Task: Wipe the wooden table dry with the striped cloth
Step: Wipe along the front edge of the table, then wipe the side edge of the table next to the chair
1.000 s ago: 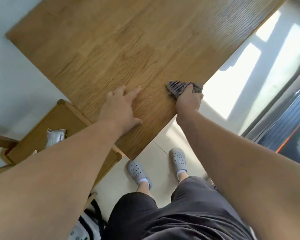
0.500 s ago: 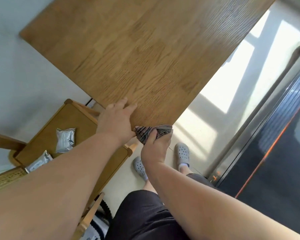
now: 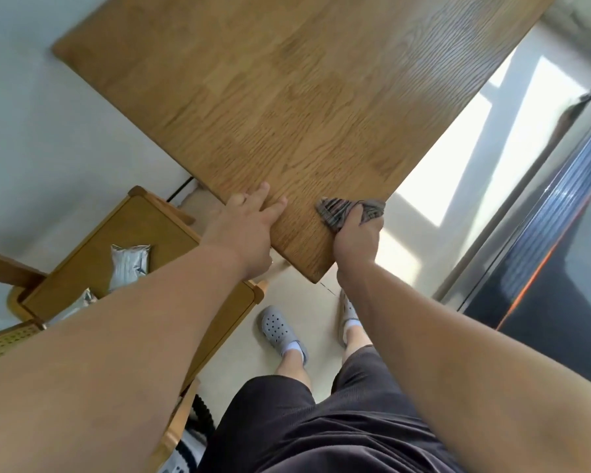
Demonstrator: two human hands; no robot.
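Oak-coloured boards fill the head view: the wooden bench [image 3: 287, 97] runs diagonally away from the person, its near corner pointing down toward their grey clogs [image 3: 277, 327]. The striped cloth [image 3: 335, 213] sits bunched on the bench's right-hand edge, just up from that corner, and its far end reaches the very lip above the sunlit floor [image 3: 458, 158]. The right hand [image 3: 357, 240] has its grip curled round the cloth and presses it to the wood, with the wrist already hanging past the edge. The left hand [image 3: 249, 230] lies beside it, apart from the cloth, its grip spread, fingers straight and flat on the surface near the opposite edge, apparently as a brace. Lower left stands a small wooden side table [image 3: 151, 220] carrying foil packets [image 3: 128, 264]. Whether any wet patches remain cannot be told from the grain and glare. The likely slip from here is the cloth riding off the lip, since so little wood lies under it; that would drop it or sweep water onto the floor by the feet. Wadded this tight, it also covers only a narrow strip, so streaks may be missed, and the braced palm hides a patch that needs its own pass.
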